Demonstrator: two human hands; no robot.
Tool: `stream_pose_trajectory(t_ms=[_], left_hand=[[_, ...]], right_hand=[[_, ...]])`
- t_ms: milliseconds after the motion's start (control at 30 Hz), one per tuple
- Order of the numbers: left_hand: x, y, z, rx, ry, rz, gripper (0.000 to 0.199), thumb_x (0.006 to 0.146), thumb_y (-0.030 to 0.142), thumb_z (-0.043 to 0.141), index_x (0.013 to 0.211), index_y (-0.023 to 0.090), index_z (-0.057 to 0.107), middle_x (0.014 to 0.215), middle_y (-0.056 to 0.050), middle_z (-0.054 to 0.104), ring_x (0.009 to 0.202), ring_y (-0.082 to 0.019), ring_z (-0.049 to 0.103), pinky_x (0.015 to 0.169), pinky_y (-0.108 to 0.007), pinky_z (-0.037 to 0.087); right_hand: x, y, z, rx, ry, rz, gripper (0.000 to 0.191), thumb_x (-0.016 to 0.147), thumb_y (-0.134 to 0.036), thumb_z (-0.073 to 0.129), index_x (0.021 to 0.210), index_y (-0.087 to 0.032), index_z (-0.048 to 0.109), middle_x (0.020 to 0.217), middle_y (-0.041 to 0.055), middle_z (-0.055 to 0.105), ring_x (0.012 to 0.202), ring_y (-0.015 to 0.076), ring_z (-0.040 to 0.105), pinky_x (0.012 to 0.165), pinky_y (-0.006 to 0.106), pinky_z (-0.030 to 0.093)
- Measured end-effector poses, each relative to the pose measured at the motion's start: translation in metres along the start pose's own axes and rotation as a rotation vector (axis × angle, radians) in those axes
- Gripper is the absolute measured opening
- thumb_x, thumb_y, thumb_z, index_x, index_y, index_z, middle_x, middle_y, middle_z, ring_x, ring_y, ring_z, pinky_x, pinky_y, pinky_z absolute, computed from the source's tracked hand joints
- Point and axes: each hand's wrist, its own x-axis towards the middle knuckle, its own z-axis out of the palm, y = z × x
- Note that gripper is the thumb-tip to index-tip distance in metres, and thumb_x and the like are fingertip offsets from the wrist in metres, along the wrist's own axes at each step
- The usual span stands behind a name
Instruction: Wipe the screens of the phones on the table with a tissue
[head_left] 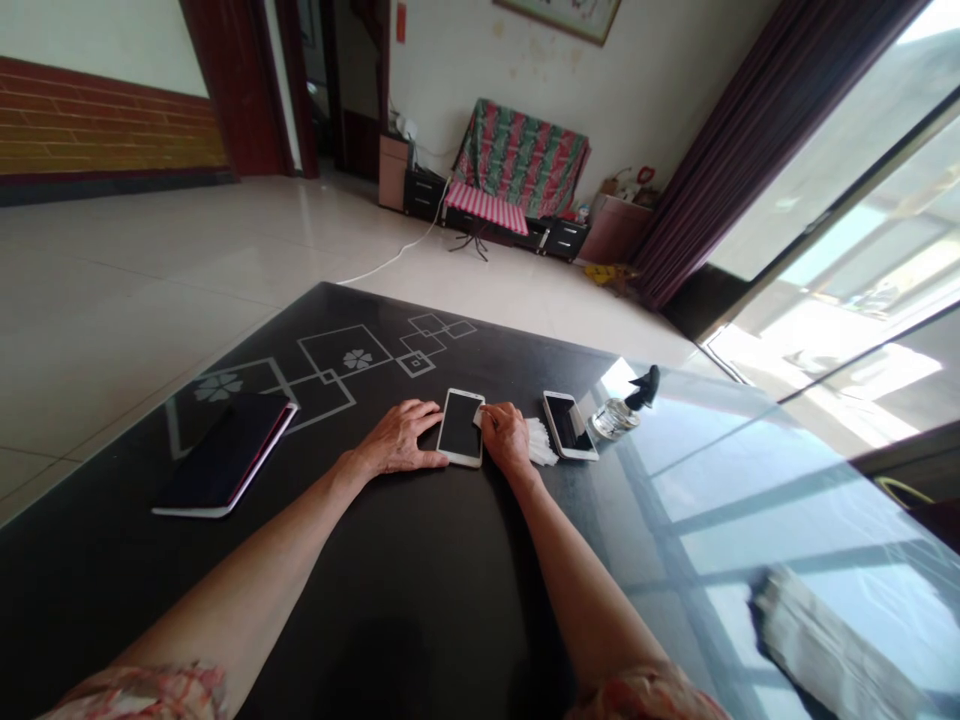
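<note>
A white smartphone (460,430) with a dark screen lies face up on the black table. My left hand (401,437) rests at its left side, fingers and thumb stretched apart and touching the phone's edge. At the right edge of the phone is my right hand (505,434), its fingers closed on a white tissue (540,443). A bit of white shows at these fingertips over the screen, and the rest of the tissue spreads out right of the hand. Farther right lie a second white smartphone (570,425) and a clear spray bottle (616,418) with a black nozzle, tipped in view.
A dark notebook (225,455) lies on the table (390,560) at the left. Near the right front is a blurred greyish cloth-like item (832,640). Beyond the table stand a small striped table (487,207) and a covered cabinet (521,155). Window light reflects off the tabletop's right side.
</note>
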Motion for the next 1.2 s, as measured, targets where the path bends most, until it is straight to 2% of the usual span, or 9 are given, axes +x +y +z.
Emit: stream_pose_trajectory(t_ms=[333, 533, 733, 1200], left_hand=[[0.000, -0.001, 0.003, -0.006, 0.017, -0.008, 0.081, 0.071, 0.074, 0.053, 0.131, 0.021, 0.053, 0.139, -0.010, 0.048, 0.125, -0.035, 0.042, 0.103, -0.048, 0.038], [0.001, -0.002, 0.005, 0.002, 0.046, -0.003, 0.078, 0.070, 0.074, 0.055, 0.129, 0.022, 0.055, 0.137, -0.011, 0.050, 0.124, -0.035, 0.045, 0.102, -0.047, 0.039], [0.001, -0.004, 0.005, 0.004, 0.048, 0.009, 0.077, 0.071, 0.072, 0.055, 0.129, 0.022, 0.055, 0.136, -0.011, 0.051, 0.124, -0.034, 0.045, 0.102, -0.048, 0.039], [-0.001, -0.005, 0.007, 0.004, 0.011, -0.021, 0.079, 0.072, 0.073, 0.054, 0.133, 0.023, 0.051, 0.141, -0.009, 0.046, 0.127, -0.035, 0.040, 0.103, -0.048, 0.037]], right_hand=[[-0.046, -0.014, -0.024, 0.006, -0.038, -0.075, 0.022, 0.086, -0.018, 0.052, 0.096, -0.023, 0.072, 0.094, 0.0048, 0.065, 0.086, 0.0177, 0.055, 0.081, 0.030, 0.038], [-0.055, -0.019, -0.028, 0.001, -0.047, -0.076, 0.021, 0.088, -0.022, 0.052, 0.094, -0.024, 0.072, 0.092, 0.0045, 0.064, 0.084, 0.0177, 0.054, 0.079, 0.031, 0.037], [-0.043, -0.016, -0.024, 0.003, -0.038, -0.047, 0.023, 0.087, -0.020, 0.051, 0.097, -0.025, 0.072, 0.094, 0.0044, 0.065, 0.085, 0.0183, 0.055, 0.080, 0.031, 0.038], [0.013, -0.001, 0.002, 0.024, -0.018, 0.045, 0.025, 0.087, -0.020, 0.050, 0.097, -0.024, 0.072, 0.095, 0.0051, 0.065, 0.087, 0.0181, 0.056, 0.082, 0.029, 0.039]])
